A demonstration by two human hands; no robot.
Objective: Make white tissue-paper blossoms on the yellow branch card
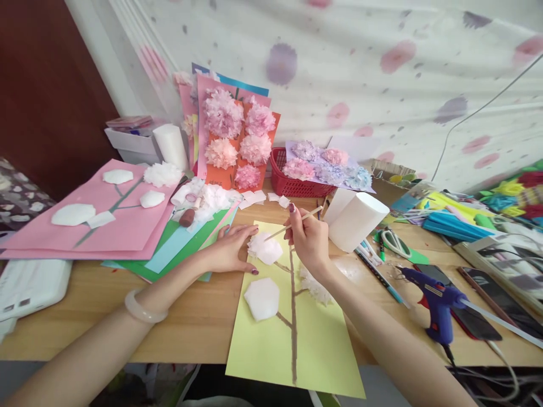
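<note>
A light green sheet of paper (314, 345) lies on the wooden table (199, 316), with a brown painted branch (293, 316) down its middle. White tissue flowers are on it: one at the top (266, 249), one flat lower left (262, 298), one fluffed under my right wrist (314, 287). My left hand (231, 249) rests flat with fingers spread, touching the top flower's left edge. My right hand (307, 237) pinches a thin wooden stick (278, 231), whose tip touches the top flower.
A pink sheet with white flowers (106, 212) and green and blue papers (178, 249) lie to the left. Flower cards (237, 135) and a red basket (292, 183) stand behind. A white roll (356, 220), scissors (392, 240), pens and a blue glue gun (436, 299) sit right.
</note>
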